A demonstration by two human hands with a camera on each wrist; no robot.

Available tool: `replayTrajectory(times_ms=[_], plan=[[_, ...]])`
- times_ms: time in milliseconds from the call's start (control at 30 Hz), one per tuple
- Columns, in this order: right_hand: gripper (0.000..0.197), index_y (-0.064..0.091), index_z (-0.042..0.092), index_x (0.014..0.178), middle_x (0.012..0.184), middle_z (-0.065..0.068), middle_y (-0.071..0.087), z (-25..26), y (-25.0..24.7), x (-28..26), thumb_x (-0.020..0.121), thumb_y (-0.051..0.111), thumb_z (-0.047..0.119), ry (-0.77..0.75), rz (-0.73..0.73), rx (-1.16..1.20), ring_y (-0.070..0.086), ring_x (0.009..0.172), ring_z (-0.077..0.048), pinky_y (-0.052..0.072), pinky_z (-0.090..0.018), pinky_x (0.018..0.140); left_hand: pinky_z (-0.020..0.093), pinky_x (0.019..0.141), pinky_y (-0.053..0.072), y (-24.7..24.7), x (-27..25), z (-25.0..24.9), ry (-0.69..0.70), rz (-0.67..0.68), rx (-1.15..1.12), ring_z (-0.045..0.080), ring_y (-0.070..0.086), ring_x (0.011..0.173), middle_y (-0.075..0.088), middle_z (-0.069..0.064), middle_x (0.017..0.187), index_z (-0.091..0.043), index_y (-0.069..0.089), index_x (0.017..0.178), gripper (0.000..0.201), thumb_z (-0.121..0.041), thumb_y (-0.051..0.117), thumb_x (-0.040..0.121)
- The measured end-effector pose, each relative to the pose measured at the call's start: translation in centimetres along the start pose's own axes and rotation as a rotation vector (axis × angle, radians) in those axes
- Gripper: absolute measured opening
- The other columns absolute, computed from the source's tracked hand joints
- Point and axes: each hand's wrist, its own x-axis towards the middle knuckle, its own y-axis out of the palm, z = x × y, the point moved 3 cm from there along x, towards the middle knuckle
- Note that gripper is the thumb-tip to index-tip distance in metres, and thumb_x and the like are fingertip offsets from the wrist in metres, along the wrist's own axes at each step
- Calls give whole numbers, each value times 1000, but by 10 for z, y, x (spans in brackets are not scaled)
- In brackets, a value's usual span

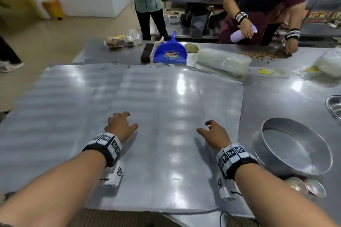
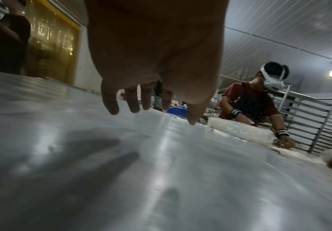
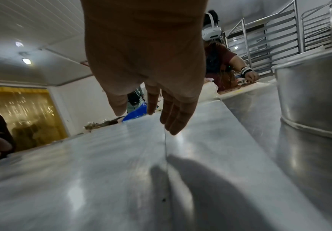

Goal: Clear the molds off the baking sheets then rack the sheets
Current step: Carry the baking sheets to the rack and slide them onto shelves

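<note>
Both hands hover palm-down over the flat silvery metal baking sheets [image 1: 166, 97], holding nothing: the left hand [image 1: 120, 125] with fingers spread and relaxed, the right hand [image 1: 214, 134] at its 3 o'clock, fingers loosely extended. One round shiny metal cake mold [image 1: 293, 151] stands off the sheets on the steel table [image 1: 276, 97], at 3 o'clock of the right hand. At 12 o'clock lies a blue plastic dustpan [image 1: 170, 51]

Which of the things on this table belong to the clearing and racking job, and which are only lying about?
Belong to the job:
- baking sheets, bare, side by side
- round mold, off the sheets, on the table to their right
- rack
- left hand and right hand, open above the sheets

Lying about:
- blue dustpan
- plastic packs
- bowl
</note>
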Motion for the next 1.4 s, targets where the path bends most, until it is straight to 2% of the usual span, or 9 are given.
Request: replayTrajectory(times_ms=[133,300,533,767,867,1033,1133,1267,1400], plan=[[70,43,10,144,142,-14,53,3,24,3,88,69,42,110,-40,-2,52,128,-31,42,-37,102,52,110,34,-10,27,58,-126,-24,-33,39,26,138,29,14,152,-25,37,147,75,-43,67,81],[63,51,8,138,131,-16,61,6,30,-3,85,70,38,189,-167,-14,57,118,-35,47,-40,97,45,104,45,2,49,85,-155,45,-272,43,50,121,36,22,142,-20,25,151,88,-41,67,77],[57,50,3,138,132,-16,62,8,29,4,88,72,22,266,-150,137,59,118,-33,39,-27,84,41,94,53,11,72,92,-212,45,-454,39,64,103,60,19,126,-9,56,129,87,-52,67,54],[67,48,6,139,139,-14,56,7,28,22,82,78,23,297,-117,252,56,119,-29,42,-30,92,32,81,50,9,75,92,-164,-30,-534,33,66,94,68,13,114,-9,63,121,63,-33,79,65],[65,44,8,140,125,-11,58,3,21,19,84,77,15,305,-128,345,51,99,-19,39,-22,78,34,82,52,2,80,83,-108,-35,-544,31,68,93,71,11,108,-9,66,115,47,-23,81,73],[67,41,12,137,119,-8,55,-17,5,7,81,79,9,318,-214,497,52,98,-21,39,-26,82,39,86,55,-3,87,45,-4,18,-549,30,68,92,71,6,102,-11,64,113,43,-23,80,75],[65,45,16,127,107,-6,63,-45,-1,-1,74,82,10,358,-317,550,62,88,-20,46,-23,68,41,81,59,9,90,18,35,75,-569,25,70,85,73,2,98,-16,65,110,45,-29,77,69],[64,44,24,116,107,-6,64,-75,-8,-12,69,86,14,399,-400,563,64,99,-26,51,-34,87,45,87,59,38,108,-2,98,150,-556,24,70,95,70,3,113,-16,57,126,75,-48,75,60],[57,49,22,108,103,-9,68,-89,-8,-23,68,86,9,419,-432,630,68,88,-21,55,-26,76,42,85,60,41,106,-23,150,180,-541,22,71,89,73,0,103,-17,62,115,55,-38,75,65]])
